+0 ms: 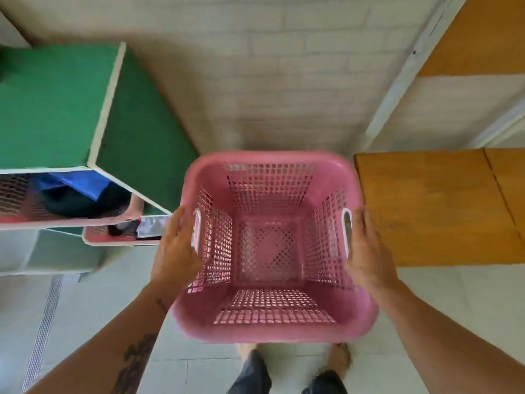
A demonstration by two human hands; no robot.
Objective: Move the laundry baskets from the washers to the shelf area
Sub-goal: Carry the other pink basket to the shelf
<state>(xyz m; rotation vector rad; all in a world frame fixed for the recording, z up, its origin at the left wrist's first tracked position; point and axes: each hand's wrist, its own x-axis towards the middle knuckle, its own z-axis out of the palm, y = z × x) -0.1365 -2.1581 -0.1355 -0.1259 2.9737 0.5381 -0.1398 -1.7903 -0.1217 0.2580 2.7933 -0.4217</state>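
Left hand (177,245) and right hand (366,245) are flat against the sides of the empty pink laundry basket (272,332), fingers straight, not curled. The basket sits between the green shelf (56,103) and the orange wooden panel (431,206), probably off the floor.

The empty pink mesh laundry basket (272,332) is upright between green shelf (51,103) and orange board (431,206).

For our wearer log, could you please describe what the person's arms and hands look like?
Both arms are bare: no sleeves, gloves, watch or bracelet show. The left forearm carries a large dark tattoo and a smaller dark mark nearer the wrist. The right forearm shows no markings.
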